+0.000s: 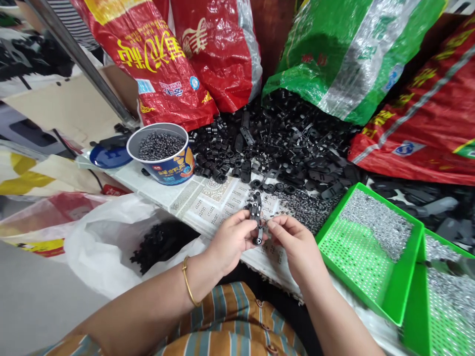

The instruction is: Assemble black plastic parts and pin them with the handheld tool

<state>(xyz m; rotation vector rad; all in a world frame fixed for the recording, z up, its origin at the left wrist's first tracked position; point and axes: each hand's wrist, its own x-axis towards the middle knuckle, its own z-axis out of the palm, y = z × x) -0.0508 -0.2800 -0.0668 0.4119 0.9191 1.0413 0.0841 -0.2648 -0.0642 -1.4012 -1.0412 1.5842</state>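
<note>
My left hand (235, 235) is closed around a narrow black plastic part (256, 217) with small bright metal spots along it, held above the table's front edge. Beside it, my right hand (291, 237) has thumb and forefinger pinched together. Whatever sits in that pinch is too small to make out. Just beyond both hands lies a spread of tiny dark pieces (309, 210) on the patterned tabletop cover (211, 205). A large heap of black plastic parts (282, 143) rises behind them.
Left of the heap stands a blue tub (174, 170) full of small dark pieces, near a blue lid (109, 155). Green perforated trays (356, 247) with small silvery pieces sit at right. Red sacks (222, 59) and a green sack (334, 59) line the back. A white bag (96, 247) hangs open at left.
</note>
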